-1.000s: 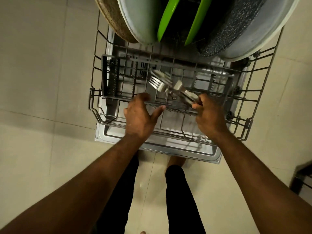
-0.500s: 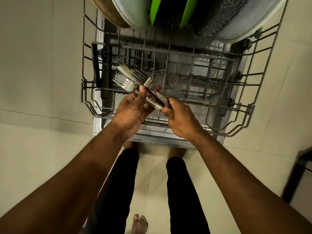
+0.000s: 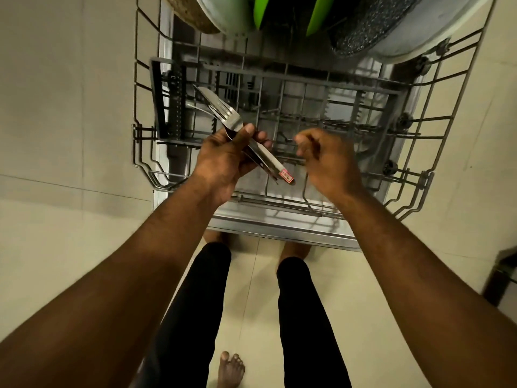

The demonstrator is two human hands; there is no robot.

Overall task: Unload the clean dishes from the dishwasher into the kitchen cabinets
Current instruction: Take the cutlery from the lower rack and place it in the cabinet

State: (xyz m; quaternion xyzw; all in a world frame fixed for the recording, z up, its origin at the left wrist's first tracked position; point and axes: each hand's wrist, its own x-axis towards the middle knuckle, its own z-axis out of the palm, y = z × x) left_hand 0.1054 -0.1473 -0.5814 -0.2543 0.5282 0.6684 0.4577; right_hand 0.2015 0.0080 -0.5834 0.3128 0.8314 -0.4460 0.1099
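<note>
My left hand (image 3: 223, 158) grips a bundle of steel forks (image 3: 223, 113) by the handles, tines pointing up and left over the pulled-out wire dishwasher rack (image 3: 419, 175). A small red sticker (image 3: 286, 175) marks one handle end. My right hand (image 3: 326, 161) hovers just right of the handles with fingers loosely curled and holds nothing. Standing at the rack's far end are a white plate (image 3: 223, 12), two green plates (image 3: 260, 9) and a speckled dark pan (image 3: 372, 23).
A dark cutlery basket (image 3: 167, 107) sits at the rack's left side. The open dishwasher door (image 3: 279, 225) lies under the rack, just ahead of my legs. Pale tiled floor (image 3: 56, 135) surrounds it. A dark piece of furniture (image 3: 503, 275) shows at the right edge.
My right hand passed the forks over to my left hand and let go, then drew off to the right. The left hand now holds the bundle alone.
</note>
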